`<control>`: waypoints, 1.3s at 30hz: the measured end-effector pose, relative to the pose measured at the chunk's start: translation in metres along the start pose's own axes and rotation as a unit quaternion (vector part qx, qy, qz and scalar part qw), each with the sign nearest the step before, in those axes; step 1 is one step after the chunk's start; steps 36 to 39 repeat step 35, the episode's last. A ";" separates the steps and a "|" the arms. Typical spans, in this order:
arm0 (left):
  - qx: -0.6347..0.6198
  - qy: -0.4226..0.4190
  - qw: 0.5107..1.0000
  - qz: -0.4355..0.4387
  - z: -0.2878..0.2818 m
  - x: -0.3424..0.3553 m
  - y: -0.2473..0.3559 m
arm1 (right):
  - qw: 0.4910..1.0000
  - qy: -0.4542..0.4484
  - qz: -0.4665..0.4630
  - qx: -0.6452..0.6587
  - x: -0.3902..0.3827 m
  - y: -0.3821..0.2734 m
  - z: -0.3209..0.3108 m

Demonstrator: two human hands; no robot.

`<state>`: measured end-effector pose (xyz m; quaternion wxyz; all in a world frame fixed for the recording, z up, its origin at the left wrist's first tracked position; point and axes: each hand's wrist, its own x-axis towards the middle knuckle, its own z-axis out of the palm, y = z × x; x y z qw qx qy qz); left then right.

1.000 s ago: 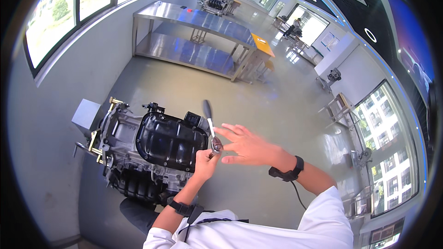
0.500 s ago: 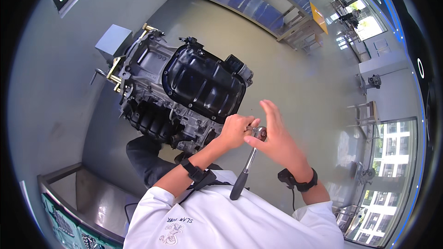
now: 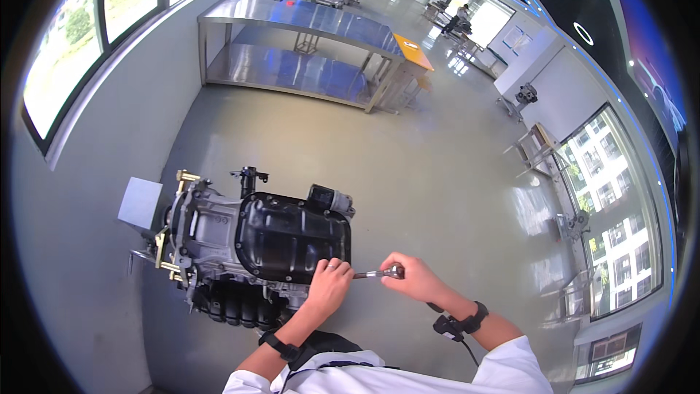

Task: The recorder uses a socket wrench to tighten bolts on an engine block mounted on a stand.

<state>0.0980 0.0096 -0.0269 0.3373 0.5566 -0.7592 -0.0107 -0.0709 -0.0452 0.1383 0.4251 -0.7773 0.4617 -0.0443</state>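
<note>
Right hand (image 3: 414,277) gripping ratchet (image 3: 375,273), left hand (image 3: 329,286) on engine (image 3: 248,248)

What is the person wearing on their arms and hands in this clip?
Both hands, left hand and right hand, are bare. Each wrist carries a black band; a thin black cable hangs from the right one. White short sleeves.

Possibly a dark blue screen (image 3: 660,51) along the upper right wall, too blurred at the rim to confirm

A glossy black oil pan (image 3: 292,237) tops the silver-grey engine (image 3: 211,237); the ratchet (image 3: 375,273) looks chrome.
</note>
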 end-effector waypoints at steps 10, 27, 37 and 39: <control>0.011 -0.100 0.993 0.067 -0.022 0.013 -0.015 | 0.995 0.030 0.003 -0.091 0.005 -0.035 0.004; 0.091 -0.042 0.988 -0.121 -0.020 0.011 0.015 | 0.978 0.051 -0.195 0.049 0.017 0.115 -0.120; 0.110 -0.005 0.959 -0.260 0.004 -0.004 0.038 | 0.977 0.046 -0.168 0.125 0.045 0.190 -0.151; 0.110 -0.005 0.959 -0.260 0.004 -0.004 0.038 | 0.977 0.046 -0.168 0.125 0.045 0.190 -0.151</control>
